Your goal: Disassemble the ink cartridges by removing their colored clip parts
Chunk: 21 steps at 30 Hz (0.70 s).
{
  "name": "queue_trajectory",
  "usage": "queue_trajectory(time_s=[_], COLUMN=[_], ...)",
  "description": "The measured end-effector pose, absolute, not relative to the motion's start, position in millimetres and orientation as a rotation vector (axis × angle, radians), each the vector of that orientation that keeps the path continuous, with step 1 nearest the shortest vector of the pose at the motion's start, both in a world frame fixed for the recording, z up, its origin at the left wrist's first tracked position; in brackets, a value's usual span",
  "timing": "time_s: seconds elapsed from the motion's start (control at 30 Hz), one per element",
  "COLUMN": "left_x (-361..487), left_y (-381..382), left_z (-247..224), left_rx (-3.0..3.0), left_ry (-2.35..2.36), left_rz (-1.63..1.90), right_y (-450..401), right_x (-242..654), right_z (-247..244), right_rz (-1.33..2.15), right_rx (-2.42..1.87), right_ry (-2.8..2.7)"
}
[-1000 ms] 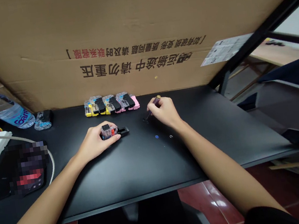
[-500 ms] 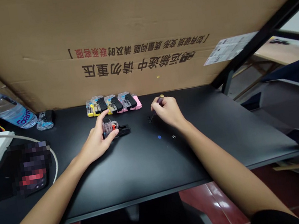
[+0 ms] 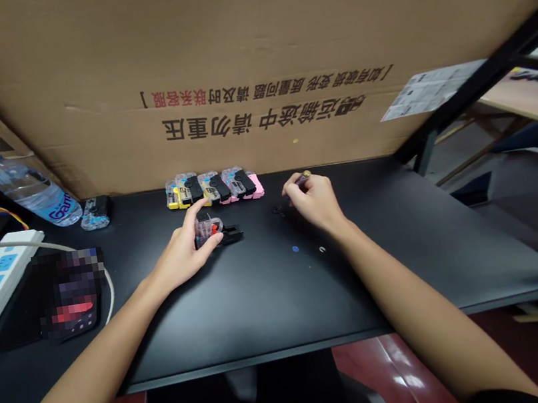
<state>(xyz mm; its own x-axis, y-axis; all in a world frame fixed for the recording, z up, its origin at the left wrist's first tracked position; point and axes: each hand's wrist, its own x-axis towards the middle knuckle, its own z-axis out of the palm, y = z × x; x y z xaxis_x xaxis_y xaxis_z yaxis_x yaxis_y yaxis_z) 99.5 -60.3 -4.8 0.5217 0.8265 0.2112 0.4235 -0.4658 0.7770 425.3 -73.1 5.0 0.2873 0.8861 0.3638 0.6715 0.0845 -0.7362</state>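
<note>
My left hand (image 3: 186, 254) grips a small clear plastic device (image 3: 209, 229), with its fingers round the left side. A red part shows inside the clear body, and a black piece (image 3: 232, 234) juts out to the right on the table. To the right, my right hand (image 3: 317, 201) is closed around a slim tool like a screwdriver (image 3: 303, 179), dark-handled with a gold-coloured end. Its tip is hard to make out. Small black parts (image 3: 278, 211) lie just left of those fingers. Nearer me are a blue disc (image 3: 295, 248) and a small pale C-shaped piece (image 3: 322, 249).
Several clear-and-black devices with yellow or pink parts (image 3: 214, 188) stand in a row against the cardboard (image 3: 245, 43). Another device (image 3: 95, 213) sits by a water bottle (image 3: 35, 189). A white power strip (image 3: 1, 282), cable and blurred dark item (image 3: 76, 297) occupy the left side.
The whole view has shifted, so things appear farther right. My right hand has moved slightly away from the small black parts. My left hand keeps its hold on the clear device.
</note>
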Motion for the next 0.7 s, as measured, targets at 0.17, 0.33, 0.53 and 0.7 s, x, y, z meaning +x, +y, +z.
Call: queue_trajectory(time_s=[0.17,0.33,0.53,0.7], left_x=[100,99,97,101], left_y=[-61,-59,-54,-55], left_z=[-2,-5,-9,-8], left_rx=[2.118,2.166,2.173,2.099], left_ry=[1.061,1.068,1.013,0.989], left_rz=[0.736,0.720,0.705,0.797], right_y=[-71,-83,-104,-104], right_x=[434,418,376,364], right_z=[6,13,15,6], right_rz=[0.231,0.180,0.037,0.095], right_rx=[-1.696,-1.516,-1.098,-1.007], right_ry=[-1.454,-1.455,-1.887,-2.098])
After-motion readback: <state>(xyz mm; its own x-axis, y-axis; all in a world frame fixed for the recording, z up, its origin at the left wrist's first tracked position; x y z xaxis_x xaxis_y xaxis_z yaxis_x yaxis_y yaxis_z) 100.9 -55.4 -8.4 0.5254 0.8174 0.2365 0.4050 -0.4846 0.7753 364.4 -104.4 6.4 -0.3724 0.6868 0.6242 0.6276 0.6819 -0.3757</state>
